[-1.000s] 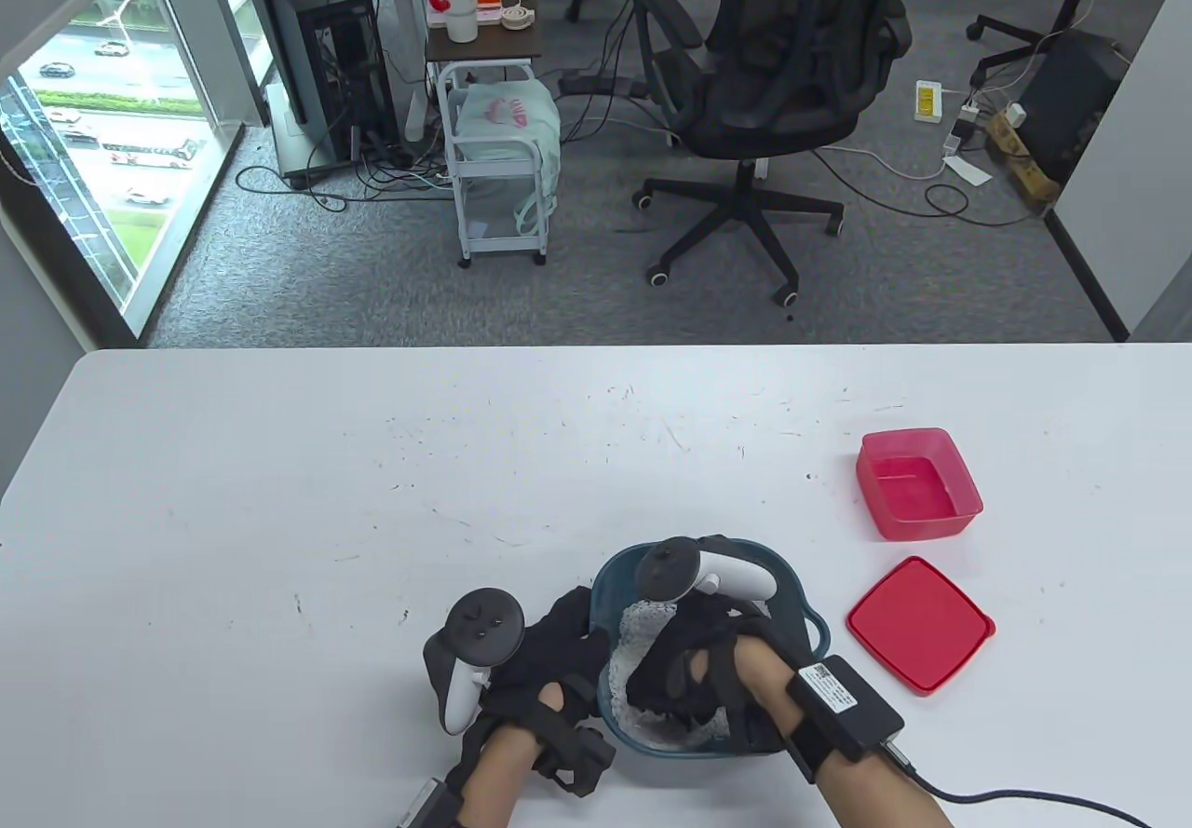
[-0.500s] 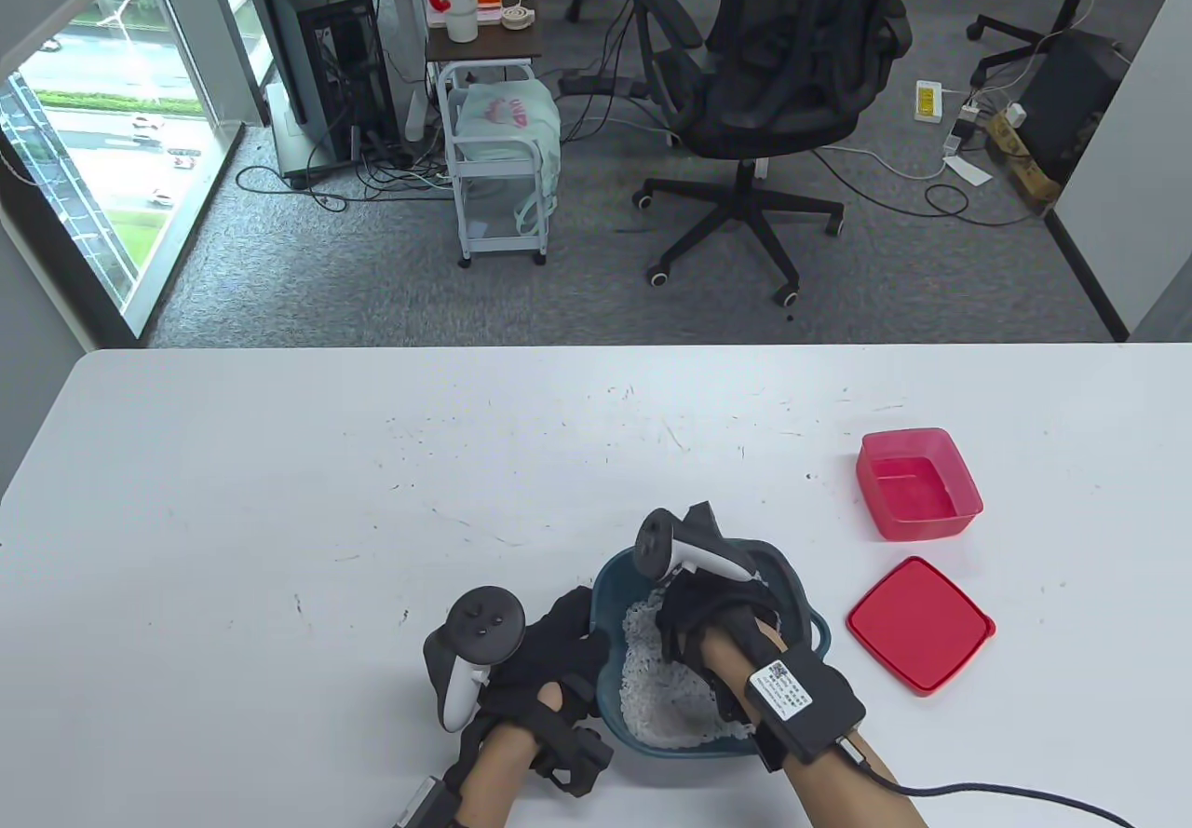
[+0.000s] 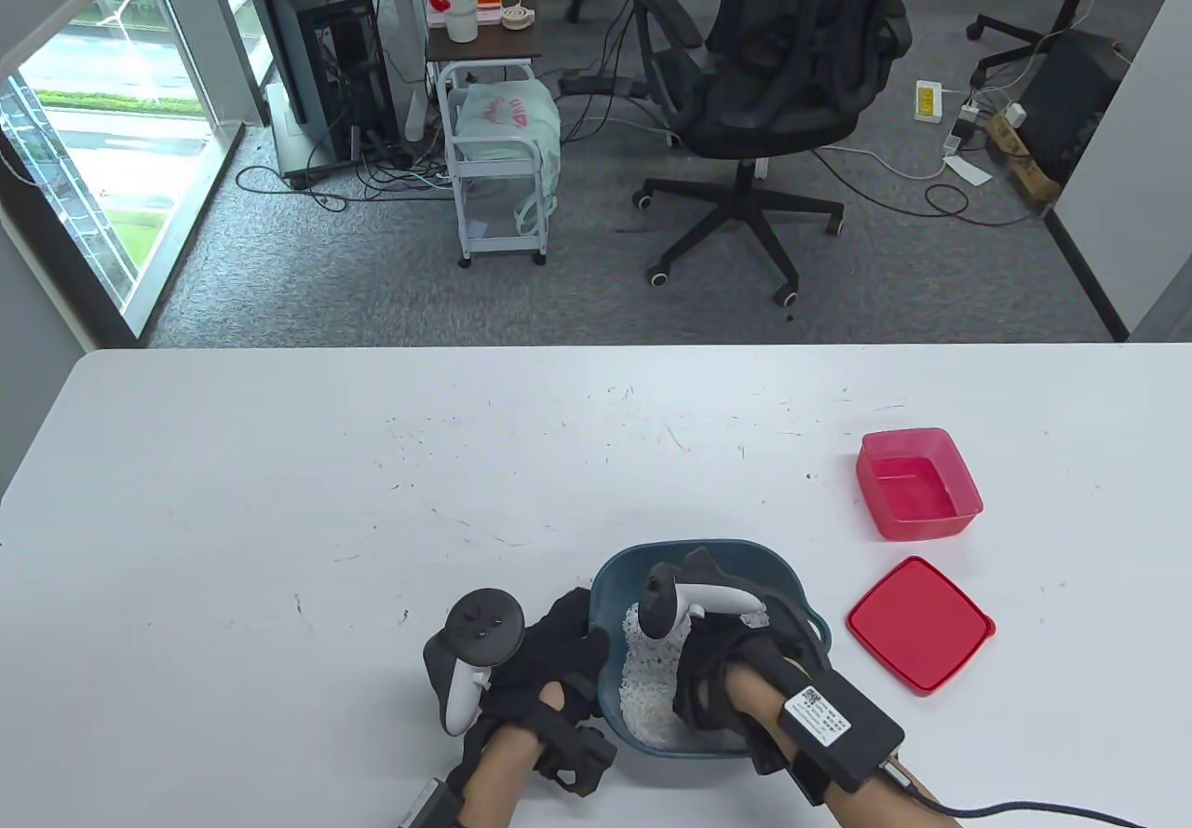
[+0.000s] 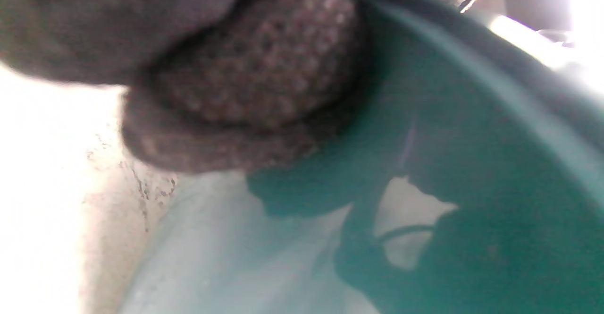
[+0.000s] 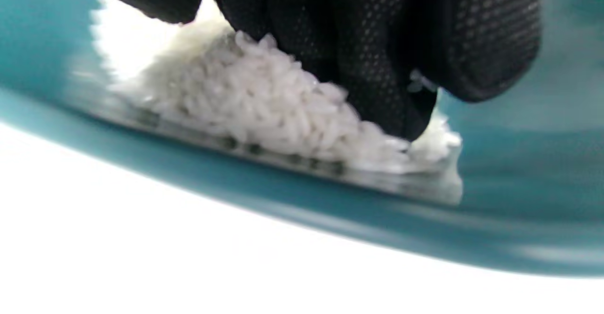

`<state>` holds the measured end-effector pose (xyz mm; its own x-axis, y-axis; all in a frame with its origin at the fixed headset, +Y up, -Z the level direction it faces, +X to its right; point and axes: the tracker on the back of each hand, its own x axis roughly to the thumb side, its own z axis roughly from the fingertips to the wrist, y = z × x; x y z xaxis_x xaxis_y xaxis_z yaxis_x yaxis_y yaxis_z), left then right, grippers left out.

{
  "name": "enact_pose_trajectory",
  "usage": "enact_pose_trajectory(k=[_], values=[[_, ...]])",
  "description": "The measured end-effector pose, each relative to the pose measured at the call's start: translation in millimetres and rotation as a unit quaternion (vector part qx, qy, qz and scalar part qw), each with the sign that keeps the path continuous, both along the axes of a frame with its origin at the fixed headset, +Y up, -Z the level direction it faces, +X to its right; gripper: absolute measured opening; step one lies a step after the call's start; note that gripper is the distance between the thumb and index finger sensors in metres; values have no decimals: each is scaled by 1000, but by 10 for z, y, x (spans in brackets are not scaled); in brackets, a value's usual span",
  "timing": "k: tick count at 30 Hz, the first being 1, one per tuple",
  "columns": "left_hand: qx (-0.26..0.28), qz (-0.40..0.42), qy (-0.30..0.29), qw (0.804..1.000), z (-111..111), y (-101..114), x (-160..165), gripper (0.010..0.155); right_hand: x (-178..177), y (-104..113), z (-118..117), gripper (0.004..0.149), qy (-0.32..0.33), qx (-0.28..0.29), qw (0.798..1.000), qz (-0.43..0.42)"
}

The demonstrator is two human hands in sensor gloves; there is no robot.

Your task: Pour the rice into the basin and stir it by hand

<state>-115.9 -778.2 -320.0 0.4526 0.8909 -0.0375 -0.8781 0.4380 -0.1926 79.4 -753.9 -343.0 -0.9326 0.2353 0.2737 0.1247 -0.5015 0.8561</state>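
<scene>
A teal basin [image 3: 799, 590] stands near the table's front edge with white rice [image 3: 644, 690] piled in its left half. My right hand [image 3: 715, 671] is down inside the basin, and in the right wrist view its gloved fingers [image 5: 377, 45] dip into the rice [image 5: 264, 97] beside the basin wall [image 5: 283, 191]. My left hand [image 3: 557, 646] holds the basin's left rim. In the left wrist view a gloved fingertip [image 4: 245, 78] presses against the teal outer wall [image 4: 472, 186]. The right fingertips are buried in the grains.
An empty red container [image 3: 917, 483] sits to the basin's right and further back, and its red lid [image 3: 920, 625] lies flat just right of the basin. A black cable [image 3: 1024, 807] trails from my right wrist. The white table [image 3: 326, 511] stretches left and back.
My right hand swept through the rice, out to the basin's far side and then back toward me and the right. The left hand stayed on the rim.
</scene>
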Motion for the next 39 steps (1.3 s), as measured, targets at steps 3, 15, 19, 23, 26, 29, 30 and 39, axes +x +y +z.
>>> enact_pose_trajectory(k=[3, 15, 19, 23, 26, 29, 30, 39], values=[[0, -1, -1, 1000, 0, -1, 0, 65, -52, -1, -35, 63, -8, -62, 988, -141], [7, -2, -22, 1000, -8, 1, 2, 66, -82, 39, -455, 70, -119, -16, 972, -204], [10, -7, -28, 1000, -14, 5, 0, 66, -27, 133, -497, 63, -116, 132, 984, -41], [4, -2, -22, 1000, -13, -7, 4, 66, 59, 79, -443, 63, -82, 153, 977, 122], [0, 1, -16, 1000, -5, -6, 7, 66, 104, 48, -340, 64, -68, 140, 972, 176], [-1, 2, -12, 1000, -2, -5, 12, 66, 99, -6, -201, 63, -48, 103, 977, 183], [-1, 0, -12, 1000, -2, -4, 13, 66, 89, -32, -159, 63, -35, 83, 978, 188], [0, -9, -8, 1000, 8, 0, 23, 66, -48, -31, -53, 65, -4, -81, 989, -124]])
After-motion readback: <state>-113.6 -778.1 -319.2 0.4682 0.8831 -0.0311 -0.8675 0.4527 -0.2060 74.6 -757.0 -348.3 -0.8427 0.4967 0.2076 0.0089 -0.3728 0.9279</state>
